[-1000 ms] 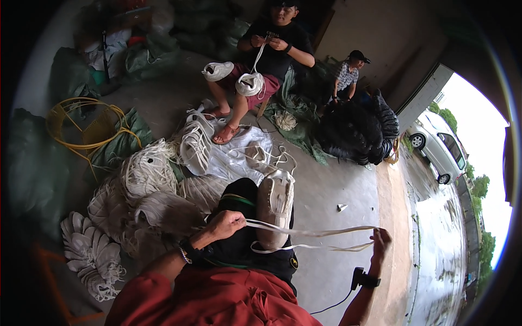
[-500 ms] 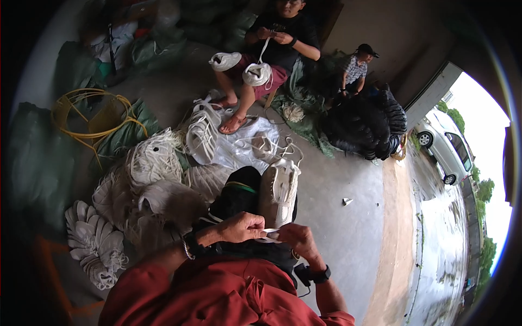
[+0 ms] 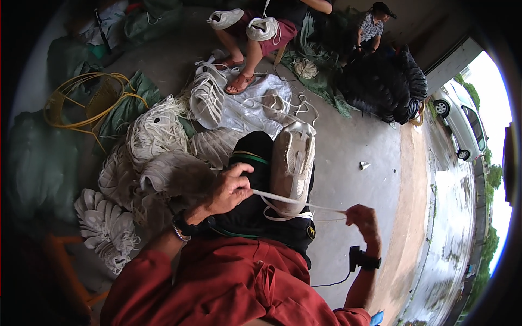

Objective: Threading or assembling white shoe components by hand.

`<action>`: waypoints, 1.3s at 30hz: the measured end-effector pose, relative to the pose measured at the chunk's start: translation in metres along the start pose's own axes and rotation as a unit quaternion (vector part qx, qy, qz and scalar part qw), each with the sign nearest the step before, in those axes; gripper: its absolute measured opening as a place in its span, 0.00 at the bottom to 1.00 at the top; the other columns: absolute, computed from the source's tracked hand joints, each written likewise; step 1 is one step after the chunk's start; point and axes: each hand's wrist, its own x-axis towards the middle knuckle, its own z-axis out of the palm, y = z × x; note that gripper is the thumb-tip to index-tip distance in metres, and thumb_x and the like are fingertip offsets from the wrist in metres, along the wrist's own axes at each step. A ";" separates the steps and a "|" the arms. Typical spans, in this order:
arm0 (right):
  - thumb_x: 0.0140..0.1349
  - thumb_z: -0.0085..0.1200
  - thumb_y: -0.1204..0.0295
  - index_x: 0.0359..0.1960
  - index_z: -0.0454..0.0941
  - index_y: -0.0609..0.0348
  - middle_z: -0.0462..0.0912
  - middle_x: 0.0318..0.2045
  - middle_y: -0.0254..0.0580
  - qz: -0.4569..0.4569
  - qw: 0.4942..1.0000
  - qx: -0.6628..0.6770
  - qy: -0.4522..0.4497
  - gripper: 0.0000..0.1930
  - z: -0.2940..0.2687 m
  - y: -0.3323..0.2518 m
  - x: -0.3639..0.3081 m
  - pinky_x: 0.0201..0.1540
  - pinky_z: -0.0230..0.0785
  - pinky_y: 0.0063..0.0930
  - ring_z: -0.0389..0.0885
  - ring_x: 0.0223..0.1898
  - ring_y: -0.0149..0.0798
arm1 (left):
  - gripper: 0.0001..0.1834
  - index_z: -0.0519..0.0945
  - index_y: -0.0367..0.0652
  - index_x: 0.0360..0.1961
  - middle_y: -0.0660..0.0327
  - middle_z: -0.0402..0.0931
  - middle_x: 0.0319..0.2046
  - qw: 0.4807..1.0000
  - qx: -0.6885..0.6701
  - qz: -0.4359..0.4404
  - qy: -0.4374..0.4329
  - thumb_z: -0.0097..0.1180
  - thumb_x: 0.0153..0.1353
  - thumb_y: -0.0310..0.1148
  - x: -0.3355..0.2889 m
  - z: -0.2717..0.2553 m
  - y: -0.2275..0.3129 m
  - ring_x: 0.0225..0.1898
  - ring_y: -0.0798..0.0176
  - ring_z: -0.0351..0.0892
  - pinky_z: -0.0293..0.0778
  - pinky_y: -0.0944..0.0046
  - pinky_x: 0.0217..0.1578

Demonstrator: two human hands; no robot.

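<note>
A white sneaker point(image 3: 293, 163) rests sole-up on the person's knee, over black trousers. The left hand point(image 3: 231, 190) pinches a flat white lace point(image 3: 288, 200) close beside the shoe, and the lace runs taut to the right hand point(image 3: 363, 220), held out to the right with a black watch point(image 3: 363, 259) at the wrist. To the left, heaps of white laces point(image 3: 157, 130) and stacked white soles point(image 3: 106, 228) lie on the concrete floor point(image 3: 353, 141). Farther off, a seated person holds a white shoe point(image 3: 262, 28) over red shorts. A white car point(image 3: 459, 122) stands at the far right.
</note>
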 end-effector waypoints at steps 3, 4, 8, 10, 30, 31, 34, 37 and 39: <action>0.53 0.51 0.79 0.25 0.75 0.68 0.74 0.17 0.37 -0.074 0.994 0.065 0.056 0.03 -0.030 -0.002 0.011 0.25 0.64 0.19 0.71 0.20 0.28 | 0.10 0.71 0.38 0.20 0.63 0.71 0.28 0.990 -0.100 -0.104 0.006 0.55 0.56 0.30 0.006 -0.019 0.001 0.27 0.72 0.68 0.64 0.71 0.26; 0.53 0.50 0.78 0.25 0.75 0.67 0.73 0.16 0.36 -0.092 0.991 0.045 0.090 0.04 -0.036 -0.002 0.018 0.25 0.63 0.20 0.70 0.19 0.27 | 0.11 0.71 0.38 0.20 0.67 0.70 0.22 0.963 -0.160 -0.215 -0.028 0.54 0.57 0.31 0.004 -0.024 0.001 0.23 0.77 0.66 0.62 0.74 0.24; 0.51 0.52 0.74 0.24 0.74 0.64 0.72 0.15 0.36 -0.053 0.981 -0.012 0.186 0.05 -0.056 0.037 0.065 0.24 0.62 0.22 0.69 0.18 0.28 | 0.10 0.73 0.40 0.22 0.75 0.62 0.14 0.931 -0.289 -0.207 -0.081 0.52 0.59 0.32 0.008 -0.029 0.012 0.17 0.81 0.57 0.54 0.76 0.17; 0.52 0.52 0.73 0.25 0.74 0.64 0.73 0.16 0.38 -0.029 0.973 -0.040 0.228 0.06 -0.068 0.074 0.085 0.25 0.63 0.23 0.71 0.19 0.28 | 0.10 0.74 0.40 0.23 0.74 0.64 0.15 0.929 -0.268 -0.232 -0.105 0.52 0.59 0.32 0.008 -0.029 0.001 0.18 0.82 0.58 0.54 0.77 0.17; 0.57 0.49 0.78 0.32 0.78 0.67 0.76 0.18 0.33 -0.095 0.995 0.017 0.022 0.06 0.042 0.022 0.071 0.24 0.66 0.18 0.72 0.21 0.24 | 0.10 0.77 0.37 0.26 0.72 0.70 0.19 0.935 -0.203 -0.229 -0.177 0.51 0.60 0.32 0.041 0.037 0.020 0.23 0.80 0.62 0.60 0.76 0.24; 0.56 0.49 0.78 0.33 0.79 0.66 0.77 0.18 0.34 -0.061 0.996 -0.039 0.046 0.07 0.040 0.028 0.074 0.24 0.66 0.18 0.72 0.21 0.25 | 0.10 0.77 0.37 0.25 0.72 0.68 0.18 0.937 -0.202 -0.227 -0.172 0.51 0.60 0.32 0.043 0.040 0.020 0.21 0.80 0.60 0.58 0.76 0.22; 0.55 0.51 0.76 0.39 0.77 0.67 0.81 0.29 0.38 -0.134 0.956 -0.238 0.109 0.11 0.031 0.048 0.078 0.30 0.69 0.22 0.77 0.26 0.30 | 0.10 0.77 0.37 0.24 0.72 0.68 0.18 0.945 -0.176 -0.223 -0.162 0.51 0.60 0.32 0.050 0.047 0.017 0.20 0.80 0.59 0.57 0.76 0.21; 0.50 0.48 0.84 0.45 0.75 0.61 0.78 0.43 0.41 -0.206 0.977 0.011 0.055 0.18 0.055 -0.005 0.063 0.36 0.71 0.26 0.77 0.35 0.31 | 0.10 0.76 0.37 0.23 0.72 0.68 0.17 0.957 -0.146 -0.199 -0.152 0.51 0.59 0.31 0.054 0.055 0.010 0.21 0.80 0.60 0.57 0.75 0.21; 0.52 0.48 0.84 0.49 0.72 0.62 0.75 0.48 0.43 -0.200 0.969 0.127 -0.076 0.20 0.076 -0.034 0.057 0.42 0.70 0.26 0.75 0.44 0.31 | 0.10 0.76 0.37 0.23 0.72 0.68 0.17 0.960 -0.148 -0.185 -0.151 0.51 0.59 0.31 0.058 0.063 0.017 0.21 0.80 0.60 0.58 0.75 0.21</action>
